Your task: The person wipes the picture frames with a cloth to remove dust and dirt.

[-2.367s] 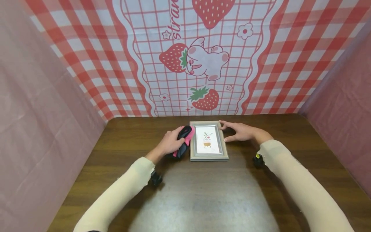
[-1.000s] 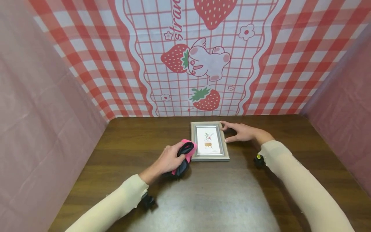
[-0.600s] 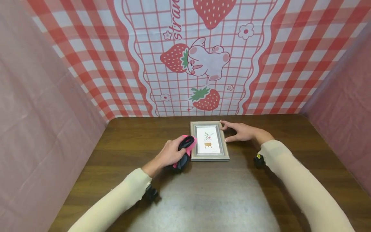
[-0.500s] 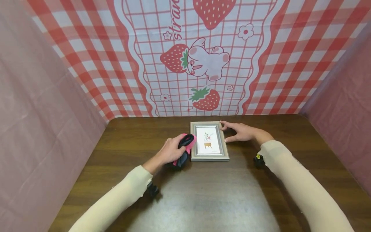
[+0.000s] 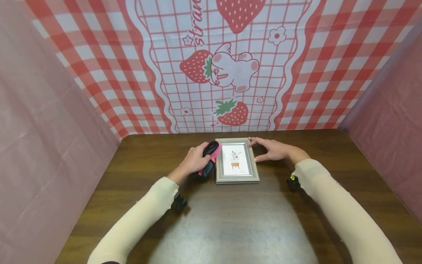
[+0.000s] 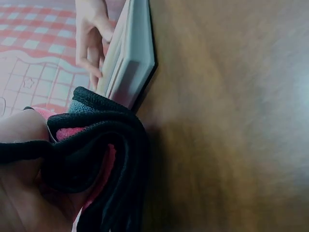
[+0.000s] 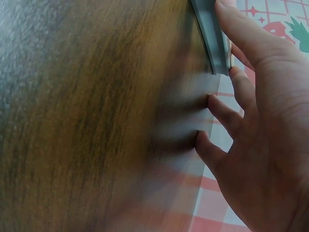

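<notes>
Near the far side of the table, a picture frame (image 5: 238, 180) with a silvery-beige border lies flat, showing a plant-in-a-pot print. My left hand (image 5: 194, 159) grips a bunched cloth (image 5: 215, 151), pink and dark grey with black edging, against the frame's left border. In the left wrist view the folded cloth (image 6: 128, 140) bulges from my fingers beside the frame's side (image 6: 137, 58). At the frame's right side, my right hand (image 5: 275, 149) touches the border with spread thumb and index finger. Its other fingertips (image 7: 203, 140) rest lower, near the tabletop.
The brown wooden table (image 5: 230, 227) carries the frame and reflects light at the front. A red-and-white checked strawberry cloth (image 5: 237, 73) hangs behind it. Pink curtains (image 5: 43, 128) stand at both sides. Dark wrist devices (image 5: 179, 201) sit under both sleeves.
The cloth in my left hand slid toward me along the frame's left border, then moved back up to its far half. My right hand and the frame stay put.
</notes>
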`<state>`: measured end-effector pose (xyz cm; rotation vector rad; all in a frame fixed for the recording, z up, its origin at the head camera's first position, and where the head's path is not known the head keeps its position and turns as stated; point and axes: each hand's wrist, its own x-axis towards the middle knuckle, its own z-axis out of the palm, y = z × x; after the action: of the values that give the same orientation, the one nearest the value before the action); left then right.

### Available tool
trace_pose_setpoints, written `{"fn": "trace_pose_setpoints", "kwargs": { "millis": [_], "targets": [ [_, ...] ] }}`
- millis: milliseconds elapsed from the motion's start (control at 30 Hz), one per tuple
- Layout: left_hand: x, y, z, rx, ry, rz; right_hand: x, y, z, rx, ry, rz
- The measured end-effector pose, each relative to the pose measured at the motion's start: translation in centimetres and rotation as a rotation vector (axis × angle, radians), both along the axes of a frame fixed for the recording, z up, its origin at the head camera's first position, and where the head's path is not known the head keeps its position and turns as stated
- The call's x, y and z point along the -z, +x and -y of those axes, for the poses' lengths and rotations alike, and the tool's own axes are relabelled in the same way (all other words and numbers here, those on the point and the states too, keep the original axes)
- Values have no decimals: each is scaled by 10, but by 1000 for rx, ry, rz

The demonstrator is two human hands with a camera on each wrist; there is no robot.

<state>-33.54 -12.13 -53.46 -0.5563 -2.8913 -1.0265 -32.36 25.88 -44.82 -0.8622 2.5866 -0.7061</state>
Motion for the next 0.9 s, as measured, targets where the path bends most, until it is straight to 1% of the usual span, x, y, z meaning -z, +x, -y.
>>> {"fn": "trace_pose_setpoints", "kwargs": {
  "millis": [67,200,233,333,367,433,467,567,633,767,833,900],
  "targets": [
    [-3,-5,-2,-15,9,14,1,-1,0,1,-4,1],
    [-12,-14,-6,-44,42,74,2,-3,-1,-3,-11,-5],
    [-19,-11,-9,-51,35,81,3,-3,-2,-3,-11,-9],
    [-24,-17,-13,-68,22,70,4,-4,-3,-1,-13,-13],
    [-24,-19,-14,-73,13,61,4,-4,-3,-1,-12,-14],
    [-21,-27,-15,-82,-10,51,4,-4,-3,-2,-12,-14],
    [-13,-36,-14,-82,-9,47,4,-3,-3,-2,-13,-12],
    [-7,-43,-13,-88,-19,67,3,-3,-2,0,-12,-3],
    [-7,-44,-12,-90,-20,78,3,-3,-2,5,-8,1],
    [-8,-39,-11,-83,-7,73,2,-3,-1,15,5,5],
    [-7,-37,-10,-73,5,71,3,-3,-1,13,11,4],
    [-4,-35,-9,-63,26,88,3,-3,-1,12,13,9]
  ]
}}
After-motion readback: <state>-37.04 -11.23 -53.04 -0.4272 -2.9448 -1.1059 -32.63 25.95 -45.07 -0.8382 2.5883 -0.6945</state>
